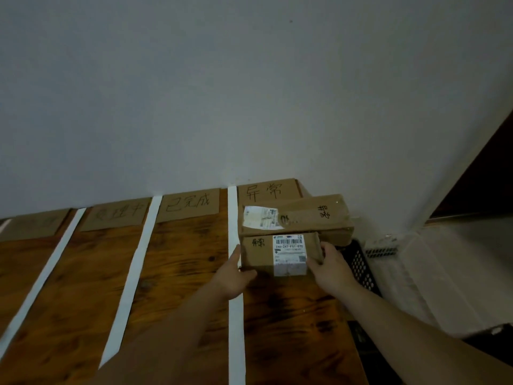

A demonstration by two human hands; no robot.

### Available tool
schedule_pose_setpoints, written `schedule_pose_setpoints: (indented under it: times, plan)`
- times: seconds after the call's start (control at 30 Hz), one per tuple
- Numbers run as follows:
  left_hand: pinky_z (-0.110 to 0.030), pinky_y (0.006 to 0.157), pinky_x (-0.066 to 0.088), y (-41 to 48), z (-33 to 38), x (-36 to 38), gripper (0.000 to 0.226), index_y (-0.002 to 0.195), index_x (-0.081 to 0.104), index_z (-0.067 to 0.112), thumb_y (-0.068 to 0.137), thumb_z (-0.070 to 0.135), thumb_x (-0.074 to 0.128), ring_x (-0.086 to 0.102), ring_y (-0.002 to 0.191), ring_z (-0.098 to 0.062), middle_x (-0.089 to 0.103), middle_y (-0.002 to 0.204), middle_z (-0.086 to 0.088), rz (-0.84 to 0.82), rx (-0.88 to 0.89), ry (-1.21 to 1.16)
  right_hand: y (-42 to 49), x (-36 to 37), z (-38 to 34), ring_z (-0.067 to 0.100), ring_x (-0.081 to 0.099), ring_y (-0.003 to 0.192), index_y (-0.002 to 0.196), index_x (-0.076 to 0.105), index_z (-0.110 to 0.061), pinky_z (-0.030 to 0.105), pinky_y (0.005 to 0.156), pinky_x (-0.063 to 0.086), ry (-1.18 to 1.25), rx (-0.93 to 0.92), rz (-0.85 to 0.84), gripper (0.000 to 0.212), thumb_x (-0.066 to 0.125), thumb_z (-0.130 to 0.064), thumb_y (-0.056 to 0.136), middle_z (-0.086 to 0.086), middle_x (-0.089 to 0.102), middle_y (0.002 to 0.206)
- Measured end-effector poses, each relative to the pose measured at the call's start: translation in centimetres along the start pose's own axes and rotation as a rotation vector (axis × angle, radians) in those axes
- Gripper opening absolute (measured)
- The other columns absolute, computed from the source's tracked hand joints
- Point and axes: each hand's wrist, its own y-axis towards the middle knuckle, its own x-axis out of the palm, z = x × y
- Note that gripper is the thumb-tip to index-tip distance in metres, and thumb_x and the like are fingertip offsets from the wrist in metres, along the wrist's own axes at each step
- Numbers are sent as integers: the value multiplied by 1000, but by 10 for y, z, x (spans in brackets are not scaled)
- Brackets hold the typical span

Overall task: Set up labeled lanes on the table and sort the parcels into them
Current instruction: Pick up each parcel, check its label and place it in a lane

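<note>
Matt cardboard parcel (280, 255), glossy paper label (290, 254), varnished wooden table (180, 259), paper strips (236, 315)

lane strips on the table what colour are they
White lane strips on the brown wood table; head view.

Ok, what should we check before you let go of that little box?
1. Left hand and right hand grip the small parcel at its sides: ok.
2. Small parcel lies right of the white tape strip, in the rightmost lane: ok.
3. Its handwritten mark matches the lane label: cannot tell, too blurred.
4. Small parcel rests flat on the table: cannot tell.
5. Big parcel behind it sits fully on the table: not ok, its right end seems to stick past the edge.
</note>
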Motion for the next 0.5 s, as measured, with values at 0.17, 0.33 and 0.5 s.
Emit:
schedule_pose_setpoints:
  times: [0.17, 0.33, 0.5]
  plan:
    - [-39, 108, 33, -41, -18, -62, 79, 152, 5, 30, 92, 32, 57, 32, 139, -28, 25, 156, -6, 131, -50, 71, -12, -6, -56, 27, 35, 131, 142, 36, -16, 39, 109, 32, -194, -202, 40, 54, 53, -36, 95, 8, 36, 142]
    - [-27, 80, 46, -118, -73, -152, 69, 152, 16, 24, 95, 30, 55, 57, 108, -23, 39, 147, -14, 297, -98, 112, -54, 42, -166, 24, 42, 128, 142, 41, -19, 37, 104, 37, -308, -456, -132, 51, 46, -44, 97, 5, 39, 146]
    - [-25, 83, 41, -205, -157, -246, 67, 150, 23, 23, 93, 33, 57, 49, 125, -28, 37, 149, -11, 517, -166, 106, -118, 143, -268, 26, 42, 130, 139, 45, -15, 34, 103, 36, -415, -677, -280, 52, 47, -44, 97, 7, 41, 146]
